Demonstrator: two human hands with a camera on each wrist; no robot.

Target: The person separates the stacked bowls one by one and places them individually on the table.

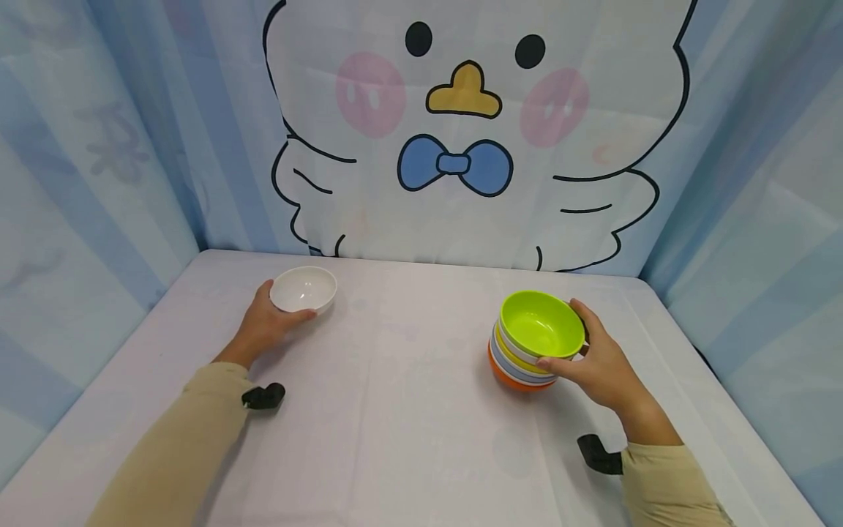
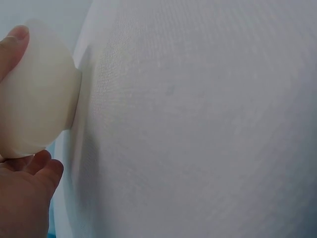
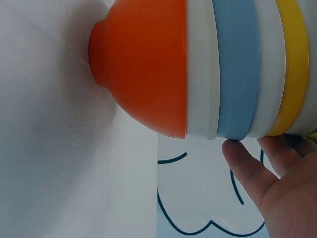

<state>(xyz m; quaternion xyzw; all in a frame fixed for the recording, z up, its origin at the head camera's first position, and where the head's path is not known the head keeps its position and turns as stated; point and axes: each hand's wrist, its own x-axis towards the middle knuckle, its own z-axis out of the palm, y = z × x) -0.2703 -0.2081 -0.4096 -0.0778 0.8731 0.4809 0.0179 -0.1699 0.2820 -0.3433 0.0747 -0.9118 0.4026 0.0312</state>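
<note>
Fingers of our left hand [image 1: 266,322] grip the white bowl [image 1: 304,289], well left of the bowl stack [image 1: 532,340], whose right side the fingers of our right hand [image 1: 596,366] clasp

A blue-and-white cloth backdrop [image 1: 233,146] fills the top of the head view, printed at upper centre with a large white cartoon figure [image 1: 454,227] with pink cheeks, a yellow beak [image 1: 465,94] and a blue bow tie [image 1: 487,167]. Pale blue-striped fabric hangs at the left edge [image 1: 79,234] and right edge [image 1: 757,241]. A white-covered table [image 1: 408,424] spreads across the lower frame, softly lit.
</note>
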